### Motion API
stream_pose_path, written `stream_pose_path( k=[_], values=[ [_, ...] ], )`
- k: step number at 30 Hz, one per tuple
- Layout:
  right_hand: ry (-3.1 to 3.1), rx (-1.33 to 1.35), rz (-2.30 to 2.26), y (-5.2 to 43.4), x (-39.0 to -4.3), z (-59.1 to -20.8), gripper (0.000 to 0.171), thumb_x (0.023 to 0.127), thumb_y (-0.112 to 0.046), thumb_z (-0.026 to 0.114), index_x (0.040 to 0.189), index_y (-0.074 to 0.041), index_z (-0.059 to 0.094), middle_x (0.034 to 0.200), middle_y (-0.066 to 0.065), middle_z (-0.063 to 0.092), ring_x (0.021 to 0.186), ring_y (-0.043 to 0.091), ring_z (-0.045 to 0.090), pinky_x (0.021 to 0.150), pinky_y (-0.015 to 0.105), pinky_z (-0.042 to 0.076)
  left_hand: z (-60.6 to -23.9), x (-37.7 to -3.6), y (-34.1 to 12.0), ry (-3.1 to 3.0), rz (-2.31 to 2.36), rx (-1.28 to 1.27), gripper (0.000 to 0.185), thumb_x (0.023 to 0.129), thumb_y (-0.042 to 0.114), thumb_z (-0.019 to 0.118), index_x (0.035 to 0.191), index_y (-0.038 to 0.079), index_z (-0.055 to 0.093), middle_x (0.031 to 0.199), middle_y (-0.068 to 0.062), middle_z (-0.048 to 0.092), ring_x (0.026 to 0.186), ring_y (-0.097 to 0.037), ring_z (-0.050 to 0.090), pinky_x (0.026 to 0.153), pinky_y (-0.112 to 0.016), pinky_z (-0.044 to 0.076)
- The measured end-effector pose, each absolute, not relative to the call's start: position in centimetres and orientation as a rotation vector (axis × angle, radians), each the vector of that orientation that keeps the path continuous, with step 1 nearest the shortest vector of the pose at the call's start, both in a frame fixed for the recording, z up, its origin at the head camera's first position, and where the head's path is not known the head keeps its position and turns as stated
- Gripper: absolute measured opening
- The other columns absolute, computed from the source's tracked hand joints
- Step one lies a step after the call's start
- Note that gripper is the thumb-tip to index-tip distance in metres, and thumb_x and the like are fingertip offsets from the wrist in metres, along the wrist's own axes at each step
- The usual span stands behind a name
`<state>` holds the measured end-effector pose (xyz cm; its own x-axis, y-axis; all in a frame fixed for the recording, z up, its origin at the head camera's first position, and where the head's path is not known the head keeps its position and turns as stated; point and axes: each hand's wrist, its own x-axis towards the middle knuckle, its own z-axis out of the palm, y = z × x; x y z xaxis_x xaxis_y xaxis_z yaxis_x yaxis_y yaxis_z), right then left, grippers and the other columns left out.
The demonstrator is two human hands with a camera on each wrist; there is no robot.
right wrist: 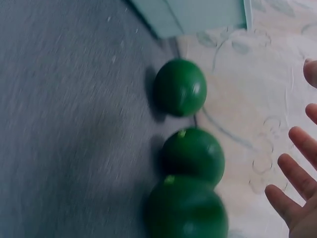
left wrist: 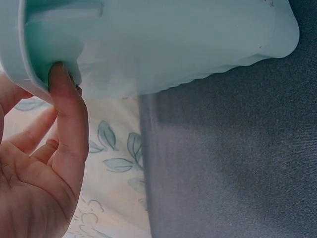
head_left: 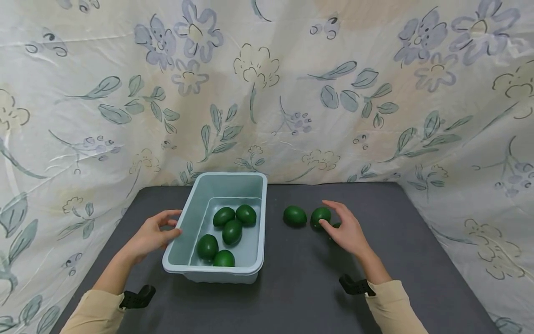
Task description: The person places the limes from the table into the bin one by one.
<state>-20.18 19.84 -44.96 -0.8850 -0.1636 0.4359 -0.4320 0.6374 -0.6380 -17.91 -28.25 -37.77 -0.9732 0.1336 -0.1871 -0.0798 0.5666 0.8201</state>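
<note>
A pale blue-green plastic tub (head_left: 254, 253) stands on the dark table with several green limes (head_left: 232, 232) inside. My left hand (head_left: 148, 236) grips the tub's left rim; in the left wrist view its thumb (left wrist: 67, 109) presses under the lip. My right hand (head_left: 346, 234) hovers over the limes right of the tub, fingers spread and holding nothing. One lime (head_left: 294, 216) lies nearest the tub, another lime (head_left: 320, 218) sits by my right fingertips, and the hand mostly hides a third. All three limes (right wrist: 180, 88) show in a row in the right wrist view.
The dark grey table (head_left: 292, 297) extends in front of the tub and to both sides. A flowered cloth (head_left: 267, 116) hangs behind the table's back edge and along its sides. Each wrist wears a black band (head_left: 356, 285).
</note>
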Motion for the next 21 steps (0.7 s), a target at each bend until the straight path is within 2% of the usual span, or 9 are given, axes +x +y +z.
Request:
stream_pose_path(
  k=[6, 21],
  values=[
    [-2.567, 0.416, 1.049, 21.6, -20.2, -46.3, 0.054, 0.084, -0.025, 0.068, 0.132, -0.009, 0.048, 0.131, 0.013, 0.047, 0.121, 0.033, 0.043, 0.093, 0.054, 0.035, -38.0, -18.0, -28.4, 2.569, 1.369, 0.054, 0.060, 0.088, 0.013, 0.061, 0.140, 0.006, 0.032, 0.116, -0.022, 0.048, 0.079, -0.021, 0.059, 0.061, -0.037, 0.052],
    [-2.709, 0.335, 1.002, 24.0, -20.2, -49.0, 0.058, 0.084, -0.033, 0.067, 0.133, -0.008, 0.047, 0.131, 0.019, 0.044, 0.119, 0.039, 0.042, 0.092, 0.058, 0.034, -38.0, -17.9, -28.4, 2.569, 1.374, 0.067, 0.061, 0.088, 0.014, 0.061, 0.140, 0.006, 0.032, 0.116, -0.022, 0.048, 0.081, -0.022, 0.060, 0.062, -0.038, 0.053]
  ],
)
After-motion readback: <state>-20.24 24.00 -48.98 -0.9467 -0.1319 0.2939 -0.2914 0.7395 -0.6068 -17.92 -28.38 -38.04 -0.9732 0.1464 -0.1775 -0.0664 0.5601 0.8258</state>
